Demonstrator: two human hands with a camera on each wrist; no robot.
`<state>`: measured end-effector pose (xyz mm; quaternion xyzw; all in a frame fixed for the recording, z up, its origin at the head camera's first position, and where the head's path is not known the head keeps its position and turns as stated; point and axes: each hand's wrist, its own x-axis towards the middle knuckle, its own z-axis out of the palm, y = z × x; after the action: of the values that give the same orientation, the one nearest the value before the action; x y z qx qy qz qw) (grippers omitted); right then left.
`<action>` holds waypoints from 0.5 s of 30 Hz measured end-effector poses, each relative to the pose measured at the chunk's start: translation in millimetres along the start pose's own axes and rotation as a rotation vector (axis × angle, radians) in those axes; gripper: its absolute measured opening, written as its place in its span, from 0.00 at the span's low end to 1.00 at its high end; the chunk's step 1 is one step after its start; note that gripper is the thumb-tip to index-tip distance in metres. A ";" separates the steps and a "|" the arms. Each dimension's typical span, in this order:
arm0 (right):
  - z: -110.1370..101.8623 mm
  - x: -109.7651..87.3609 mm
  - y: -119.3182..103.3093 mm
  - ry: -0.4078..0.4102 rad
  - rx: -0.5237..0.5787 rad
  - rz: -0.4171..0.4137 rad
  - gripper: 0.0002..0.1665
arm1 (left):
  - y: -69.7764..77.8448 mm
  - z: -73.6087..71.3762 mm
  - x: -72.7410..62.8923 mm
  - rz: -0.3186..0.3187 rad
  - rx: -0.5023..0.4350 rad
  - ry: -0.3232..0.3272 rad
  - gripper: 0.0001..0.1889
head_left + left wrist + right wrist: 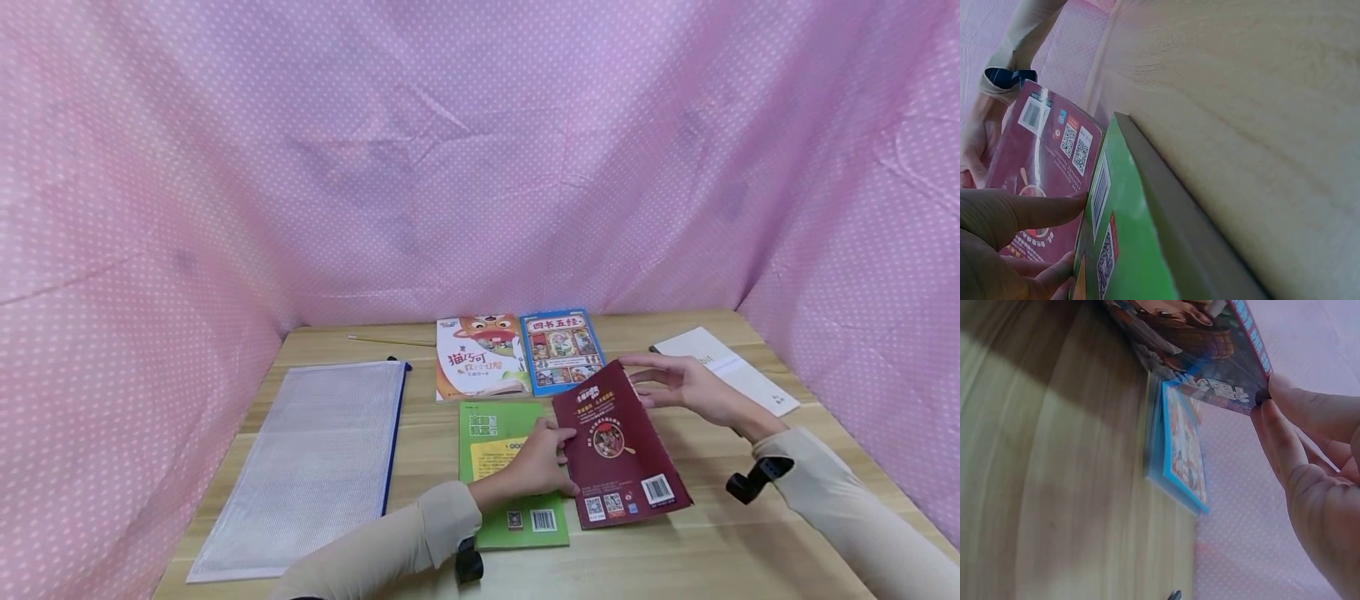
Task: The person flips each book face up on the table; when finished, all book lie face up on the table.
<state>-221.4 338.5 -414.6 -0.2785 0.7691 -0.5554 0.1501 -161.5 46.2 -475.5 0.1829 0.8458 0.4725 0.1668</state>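
A maroon book (pixel 622 450), back cover up with a barcode, is tilted above the table. My right hand (pixel 678 387) pinches it at its upper right edge; in the right wrist view, thumb and fingers (pixel 1285 434) meet at a corner, and the book's illustrated underside (pixel 1191 344) shows. The left hand (pixel 532 462) holds the book's left edge, with thumb (pixel 1054 209) and curled fingertips there. Below that hand lies a green book (pixel 517 533), back cover up, partly hidden by the hand and forearm. The far sides of the left fingers are hidden.
Behind the hands lie a white-and-orange book (pixel 476 358) and a blue-bordered book (pixel 562 350). A mesh zip pouch (pixel 315 458) with a blue edge lies left. At the back is a pencil (pixel 390 340). To the right rests a white notebook (pixel 731 371). Pink dotted cloth (pixel 450 167) surrounds the table.
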 end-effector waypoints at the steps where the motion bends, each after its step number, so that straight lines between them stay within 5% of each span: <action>1: 0.8 1.7 -1.8 -0.008 0.000 -0.009 0.39 | -0.1 -0.2 0.2 0.003 -0.007 -0.001 0.49; 15: 13.0 18.1 -18.2 -0.010 -0.047 -0.059 0.33 | -5.4 3.0 4.7 0.029 -0.054 0.027 0.49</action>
<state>-224.1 313.5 -400.5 -0.3076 0.7724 -0.5401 0.1310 -165.1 47.9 -482.2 0.1842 0.8322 0.4999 0.1536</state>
